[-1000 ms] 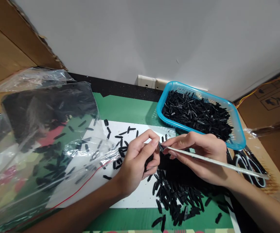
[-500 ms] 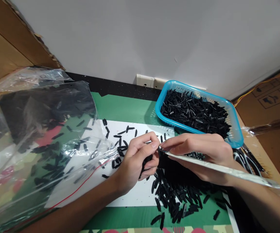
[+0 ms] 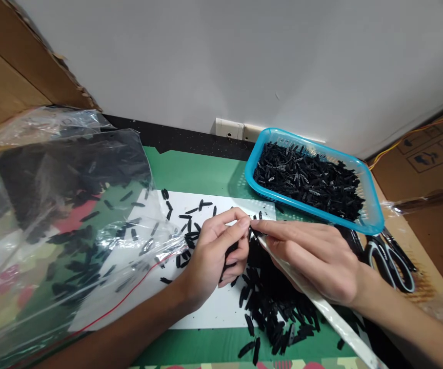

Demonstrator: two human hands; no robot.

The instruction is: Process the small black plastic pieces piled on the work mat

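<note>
My left hand (image 3: pixel 221 251) is closed round black pieces, its thumb and forefinger pinched at the tip. Against that pinch, my right hand (image 3: pixel 317 256) holds a long whitish strip (image 3: pixel 331 312) that runs down to the lower right. A small dark piece (image 3: pixel 253 233) shows between the fingertips of both hands. Below my hands, a heap of black clips (image 3: pixel 279 312) lies on the green mat and white paper (image 3: pixel 202 315). More loose black pieces (image 3: pixel 193 238) are scattered on the paper left of my left hand.
A blue basket (image 3: pixel 250 171) full of black clips stands behind my right hand. Scissors (image 3: pixel 390 264) lie at the right by a cardboard box (image 3: pixel 433 164). A clear zip bag (image 3: pixel 71 205) with black pieces covers the left side. A wall socket (image 3: pixel 229 129) is at the back.
My right hand has turned and flattened, and the strip's far end has swung down towards the lower edge. The scissors' handles show more. My left hand has barely moved.
</note>
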